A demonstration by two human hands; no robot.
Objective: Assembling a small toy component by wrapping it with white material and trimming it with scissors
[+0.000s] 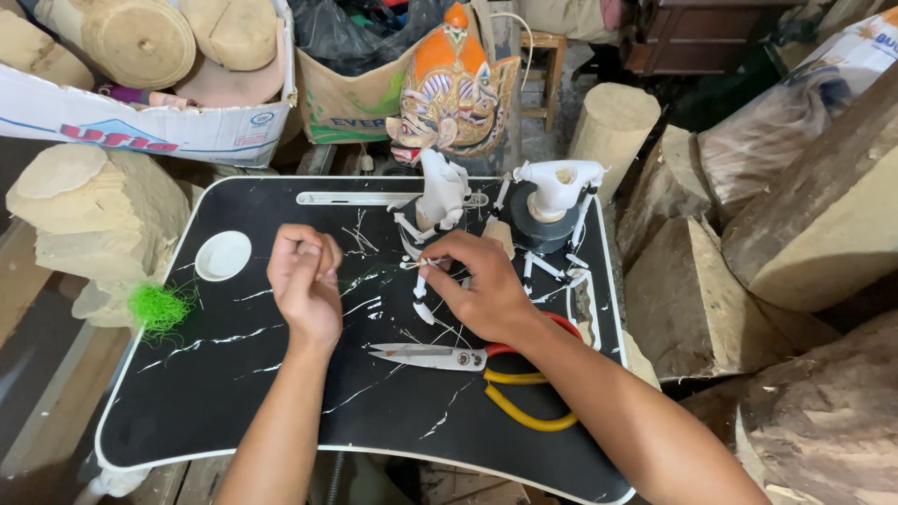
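Over the black tray [215, 374], right hand [482, 290] pinched on white figure's limb [421, 265].

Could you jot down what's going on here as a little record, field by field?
Surface: black marbled tray table
Left hand: fingers pinched together, apparently on fine thread, too thin to tell
Right hand: pinching a limb of the white figure
Second figure: white, resting on a tape roll
Tool: scissors with red and yellow handles, lying by the right wrist
Behind: painted mask, wood blocks
Left edge: green fibre tuft
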